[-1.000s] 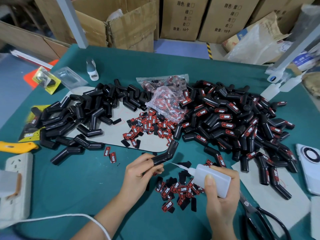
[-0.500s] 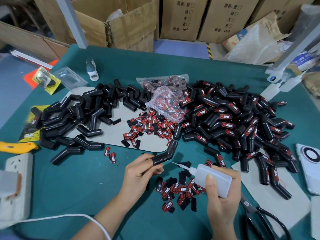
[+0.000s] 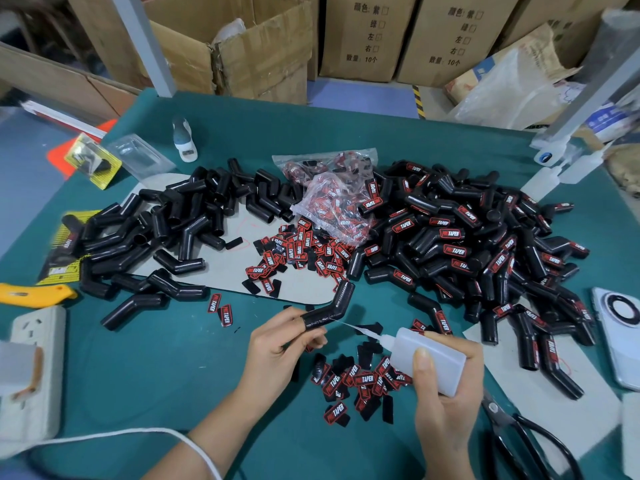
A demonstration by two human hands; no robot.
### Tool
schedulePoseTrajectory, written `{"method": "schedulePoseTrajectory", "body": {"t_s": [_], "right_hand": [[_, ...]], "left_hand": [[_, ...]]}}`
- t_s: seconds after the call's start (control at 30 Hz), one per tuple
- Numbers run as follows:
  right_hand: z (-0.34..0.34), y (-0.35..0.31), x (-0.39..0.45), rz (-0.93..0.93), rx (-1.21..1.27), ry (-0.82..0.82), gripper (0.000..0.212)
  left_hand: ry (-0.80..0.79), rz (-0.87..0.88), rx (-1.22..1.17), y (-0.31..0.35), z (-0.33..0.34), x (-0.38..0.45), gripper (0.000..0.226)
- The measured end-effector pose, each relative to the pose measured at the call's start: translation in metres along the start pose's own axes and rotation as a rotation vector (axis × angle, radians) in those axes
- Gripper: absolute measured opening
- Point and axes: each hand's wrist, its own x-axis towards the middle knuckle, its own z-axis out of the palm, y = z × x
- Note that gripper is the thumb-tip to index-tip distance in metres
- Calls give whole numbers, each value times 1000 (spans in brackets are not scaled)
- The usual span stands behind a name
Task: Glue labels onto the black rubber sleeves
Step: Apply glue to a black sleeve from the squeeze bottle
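bent black sleeve, no label on it; left hand pinches its lower end, right hand grips glue bottle, nozzle touching the sleeve.

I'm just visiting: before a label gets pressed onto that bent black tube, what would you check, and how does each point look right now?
1. Bent black rubber sleeve held firmly: ok, the left hand grips its lower end.
2. White squeeze glue bottle under control: ok, the right hand is wrapped round it.
3. Thin nozzle aimed at the sleeve: ok, the tip sits at the sleeve's lower arm.
4. Glue actually laid down: cannot tell, no bead is visible.
5. Red-and-black labels close by: ok, a loose pile lies between the hands.
6. A hand free to pick up a label: not ok, both are occupied.
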Motion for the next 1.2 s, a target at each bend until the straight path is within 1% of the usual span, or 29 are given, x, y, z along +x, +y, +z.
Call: {"method": "schedulePoseTrajectory", "body": {"t_s": [0.1,0.3,0.6,1.2], "right_hand": [[0,0,0,-2,0,2,23],[1,0,-1,-7,7,-9,22],[0,-1,-1,-5,8,-15,22],[4,-5,-2,-21,35,-86,25]], "left_hand": [[-6,1,-4,-1,0,-1,16],[-14,15,10,0,0,-1,14],[-20,21,20,0,0,-1,14],[-46,59,69,3,1,0,16]]}}
